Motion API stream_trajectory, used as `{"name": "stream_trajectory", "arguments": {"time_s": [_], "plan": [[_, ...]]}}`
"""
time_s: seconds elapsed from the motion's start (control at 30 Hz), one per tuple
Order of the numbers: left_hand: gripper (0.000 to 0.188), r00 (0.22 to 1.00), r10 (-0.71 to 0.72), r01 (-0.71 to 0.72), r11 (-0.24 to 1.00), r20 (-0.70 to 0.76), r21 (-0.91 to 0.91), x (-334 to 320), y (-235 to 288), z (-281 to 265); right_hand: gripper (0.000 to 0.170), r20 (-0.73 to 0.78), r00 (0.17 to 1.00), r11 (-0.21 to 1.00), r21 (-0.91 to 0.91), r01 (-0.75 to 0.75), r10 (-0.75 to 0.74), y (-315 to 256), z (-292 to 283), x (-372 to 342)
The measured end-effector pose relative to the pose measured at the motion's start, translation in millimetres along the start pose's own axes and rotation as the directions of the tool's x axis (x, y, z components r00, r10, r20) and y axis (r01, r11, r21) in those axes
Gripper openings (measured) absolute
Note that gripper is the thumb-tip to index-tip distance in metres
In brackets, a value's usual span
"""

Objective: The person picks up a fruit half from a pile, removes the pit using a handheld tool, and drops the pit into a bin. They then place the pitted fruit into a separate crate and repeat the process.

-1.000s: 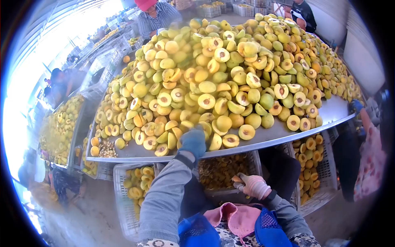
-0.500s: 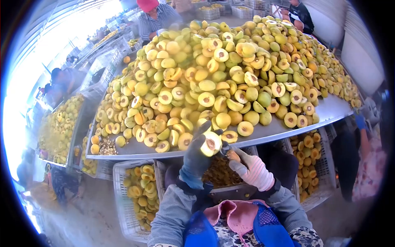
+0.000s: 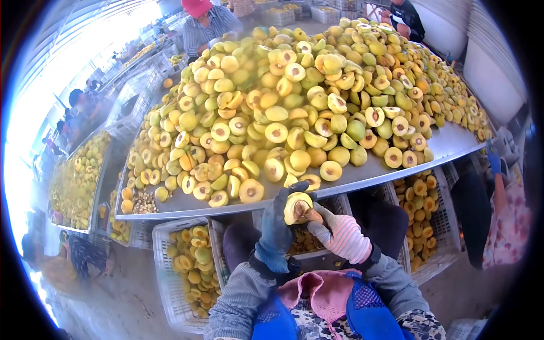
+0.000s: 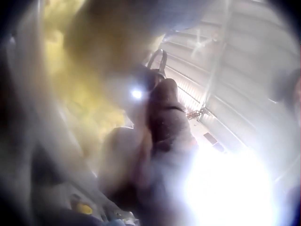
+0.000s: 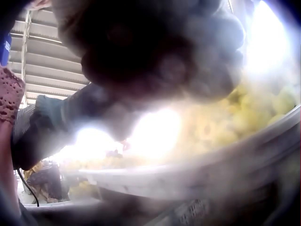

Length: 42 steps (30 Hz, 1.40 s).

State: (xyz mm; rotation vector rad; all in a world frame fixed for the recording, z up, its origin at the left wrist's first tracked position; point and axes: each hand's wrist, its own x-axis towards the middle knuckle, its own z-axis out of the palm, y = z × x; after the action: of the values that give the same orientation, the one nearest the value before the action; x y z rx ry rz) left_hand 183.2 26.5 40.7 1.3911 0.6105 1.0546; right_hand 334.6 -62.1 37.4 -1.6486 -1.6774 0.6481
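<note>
My gloved left hand (image 3: 275,232) holds a halved yellow peach (image 3: 296,208) just in front of the table edge, its cut face with the brown pit cavity turned up. My right hand (image 3: 347,235), in a pink-and-white striped glove, grips a small pitting tool (image 3: 313,216) with a brownish handle against that cut face. A thin metal loop (image 4: 163,60) shows at the tool's end in the left wrist view. Both wrist views are blurred by glare, and the right one shows the dark underside of the hand. Beyond lies a big heap of halved peaches (image 3: 277,132) on the metal table (image 3: 362,180).
A crate of peach halves (image 3: 192,266) stands at left below the table, another (image 3: 419,226) at right. Pit scraps (image 3: 144,203) lie on the table's left corner. A person in a red cap (image 3: 209,22) sits beyond the heap; another in pink clothing (image 3: 504,226) is at right.
My left hand has come back from the heap with a peach half and tilted it. My right hand has risen to meet it, bringing the tool onto the cut face.
</note>
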Motion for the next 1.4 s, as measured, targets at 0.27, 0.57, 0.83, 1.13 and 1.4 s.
{"name": "stream_trajectory", "arguments": {"time_s": [0.27, 0.57, 0.83, 1.13, 1.4], "plan": [[0.043, 0.999, -0.010, 0.013, 0.998, -0.037, 0.066, 1, -6, 4, 0.059, 0.058, 0.998, 0.988, -0.147, 0.041, -0.033, -3, -7, -5], [0.044, 0.980, 0.019, -0.004, 0.997, -0.197, 0.079, -1, -13, 19, 0.052, 0.071, 0.997, 1.000, 0.004, 0.016, -0.016, 19, 3, -1], [0.043, 0.984, 0.081, -0.043, 0.971, -0.160, 0.233, -8, -8, 19, 0.052, 0.113, 0.994, 0.999, -0.045, 0.005, 0.000, 17, -1, -5], [0.036, 0.977, -0.074, 0.082, 0.996, -0.201, 0.035, -11, 0, 27, 0.046, 0.113, 0.993, 0.967, 0.248, -0.060, 0.033, 12, 9, -18], [0.040, 0.906, -0.345, 0.420, 0.806, 0.246, -0.417, 7, 20, 9, 0.038, 0.366, 0.905, 0.772, 0.502, -0.389, 0.218, -2, -4, -27]]}}
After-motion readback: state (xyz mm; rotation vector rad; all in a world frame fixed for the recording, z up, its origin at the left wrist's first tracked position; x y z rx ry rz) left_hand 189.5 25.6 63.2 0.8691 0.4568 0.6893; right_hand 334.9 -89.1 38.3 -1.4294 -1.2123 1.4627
